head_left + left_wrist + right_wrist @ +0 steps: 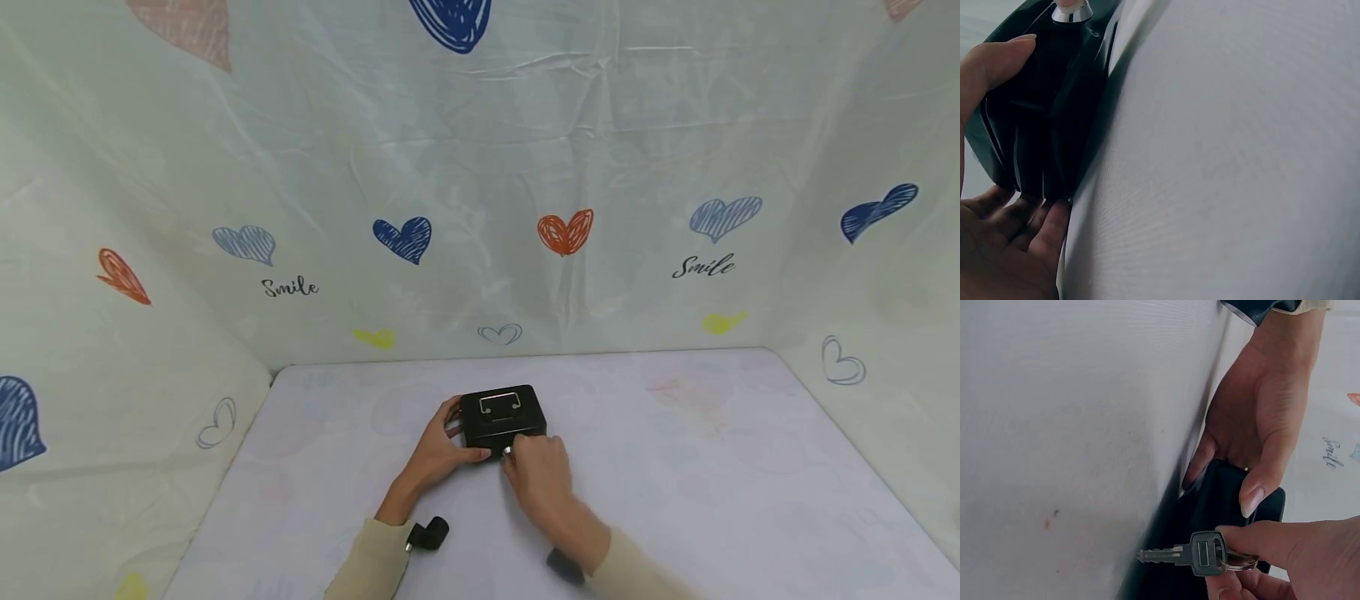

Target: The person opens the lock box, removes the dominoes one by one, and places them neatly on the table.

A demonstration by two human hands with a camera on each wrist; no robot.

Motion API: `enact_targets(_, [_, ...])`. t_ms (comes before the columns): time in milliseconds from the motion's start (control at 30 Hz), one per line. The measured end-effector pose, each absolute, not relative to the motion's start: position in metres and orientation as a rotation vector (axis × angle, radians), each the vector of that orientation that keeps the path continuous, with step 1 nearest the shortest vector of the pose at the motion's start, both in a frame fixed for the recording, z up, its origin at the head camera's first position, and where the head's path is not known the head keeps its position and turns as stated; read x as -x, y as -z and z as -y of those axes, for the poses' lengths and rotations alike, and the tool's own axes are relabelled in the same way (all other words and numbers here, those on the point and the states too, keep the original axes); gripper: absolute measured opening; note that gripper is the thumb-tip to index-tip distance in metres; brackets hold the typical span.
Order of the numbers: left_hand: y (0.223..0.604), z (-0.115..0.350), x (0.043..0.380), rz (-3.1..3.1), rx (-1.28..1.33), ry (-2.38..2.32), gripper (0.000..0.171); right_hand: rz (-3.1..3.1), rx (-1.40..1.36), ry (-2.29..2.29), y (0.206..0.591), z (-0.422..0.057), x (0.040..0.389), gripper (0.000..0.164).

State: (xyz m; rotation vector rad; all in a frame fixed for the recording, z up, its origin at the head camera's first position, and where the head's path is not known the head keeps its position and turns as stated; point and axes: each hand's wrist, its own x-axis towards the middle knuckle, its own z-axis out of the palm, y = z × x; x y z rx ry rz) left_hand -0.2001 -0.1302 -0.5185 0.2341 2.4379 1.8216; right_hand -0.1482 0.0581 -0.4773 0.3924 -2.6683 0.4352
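Note:
A small black cash box [498, 414] with a wire handle on its lid lies on the table. My left hand [438, 450] holds its left side, the thumb [1007, 59] on the front face and the other fingers spread along the side. At the front, my right hand [538, 475] has its fingers curled close to a silver lock [1074, 14]. In the right wrist view a key [1207, 553] hangs from a ring [1241, 561] at the right thumb and fingertips. What those fingers pinch at the lock is mostly hidden. The lid looks closed.
The white tabletop [712, 467] spreads around the box. A pale curtain [480, 150] with printed hearts stands behind and at the sides. Dark wrist devices [429, 533] sit at both cuffs.

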Motion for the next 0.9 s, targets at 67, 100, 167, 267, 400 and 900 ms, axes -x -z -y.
enact_targets(67, [0.519,0.13,0.201,-2.436,-0.236,-1.824,0.104,2.661,-0.421,-0.447,0.478,-0.06,0.148,0.041])
enact_targets(100, [0.519,0.13,0.201,-2.436,-0.237,-1.824,0.104,2.668,-0.432,-0.457,0.478,-0.06,0.147,0.04])
enact_targets(167, [0.519,0.131,0.201,-2.437,-0.24,-1.822,0.104,2.689,-0.445,-0.473,0.477,-0.062,0.147,0.039])
enact_targets(267, [0.517,0.131,0.201,-2.439,-0.245,-1.82,0.105,2.727,-0.46,-0.486,0.477,-0.064,0.147,0.034])
enact_targets(400, [0.516,0.131,0.201,-2.439,-0.247,-1.818,0.105,2.759,-0.479,-0.495,0.475,-0.067,0.145,0.024])
enact_targets(900, [0.517,0.132,0.2,-2.442,-0.244,-1.795,0.104,2.751,-0.538,-0.437,0.472,-0.079,0.143,0.023])
